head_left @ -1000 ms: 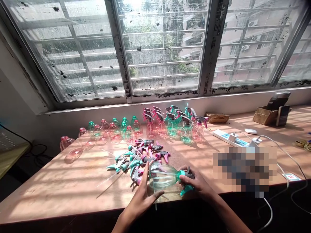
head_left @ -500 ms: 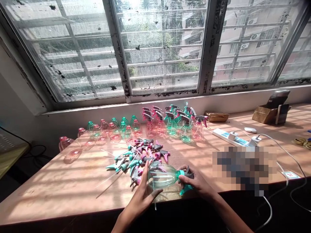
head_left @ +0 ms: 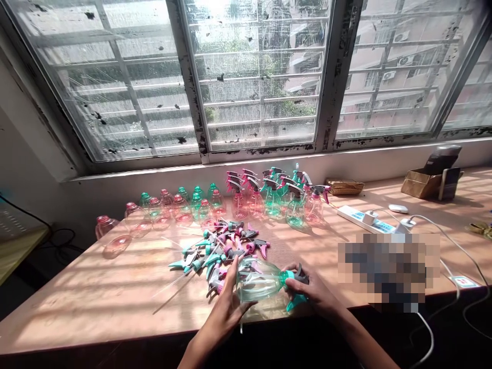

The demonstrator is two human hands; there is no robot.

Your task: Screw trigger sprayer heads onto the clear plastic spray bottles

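A clear green spray bottle [head_left: 259,281] lies sideways between my hands above the table's front edge. My left hand [head_left: 225,310] is closed around its wide base, thumb below and fingers along the far side. At its neck, my right hand [head_left: 313,292] grips the teal collar of a spray head with a grey top and a teal trigger [head_left: 296,302]. Just beyond my left hand lies a pile of loose spray heads [head_left: 211,251], pink, teal and grey, with thin clear tubes. A thin tube end pokes out under the left thumb.
Open-necked pink and green bottles [head_left: 181,210] stand at the back left. Several bottles with spray heads [head_left: 272,200] are grouped beside them. To the right are a power strip [head_left: 365,219], white cables, a cardboard box [head_left: 418,184] and a blurred-out patch.
The bottle stays in both hands at nearly the same place. The right-hand fingers have shifted slightly around the collar, and the view has moved a little.
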